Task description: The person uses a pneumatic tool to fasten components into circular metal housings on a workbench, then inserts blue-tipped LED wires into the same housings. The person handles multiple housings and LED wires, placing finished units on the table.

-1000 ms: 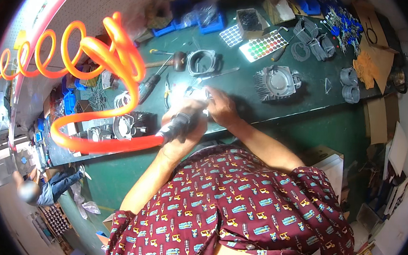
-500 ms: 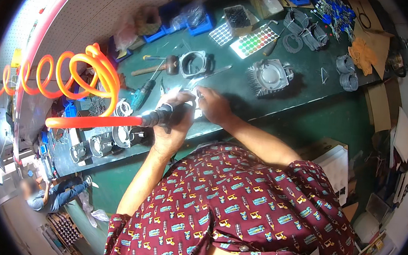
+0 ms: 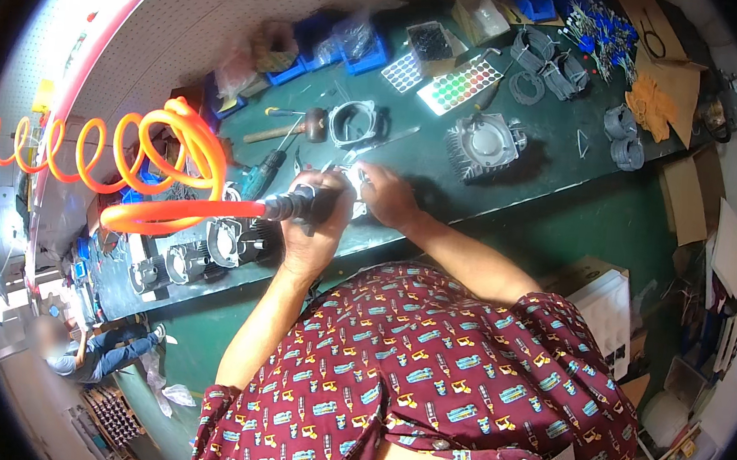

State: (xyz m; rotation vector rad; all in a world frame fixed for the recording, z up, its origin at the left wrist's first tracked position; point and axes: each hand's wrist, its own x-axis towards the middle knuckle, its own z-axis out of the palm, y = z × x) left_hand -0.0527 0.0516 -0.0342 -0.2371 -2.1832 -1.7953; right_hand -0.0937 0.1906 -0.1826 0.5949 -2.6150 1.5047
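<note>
Two bare hands work close together above the front part of the dark green bench (image 3: 418, 160) in the head view. The left hand (image 3: 311, 244) is wrapped around a dark air tool (image 3: 305, 205), whose orange coiled hose (image 3: 212, 209) runs off to the left. The right hand (image 3: 389, 198) is just beside it, its fingers bent against a pale metal part (image 3: 358, 189) that sits between the two hands. Glare hides whether those fingers truly pinch the part or only steady it, and the tool's tip cannot be made out. To do this well, the right hand should probably brace the part firmly, fingertips clear of the tool's line, with the left wrist best kept straight so the tool meets the work squarely. Slack in the hose matters too, since a tug could tilt the tool. The ring-shaped casting (image 3: 335, 125) and mallet (image 3: 314, 126) lie just beyond the hands, so short, controlled movements seem wise; the finned housing (image 3: 486, 144) sits well apart to the right.
</note>
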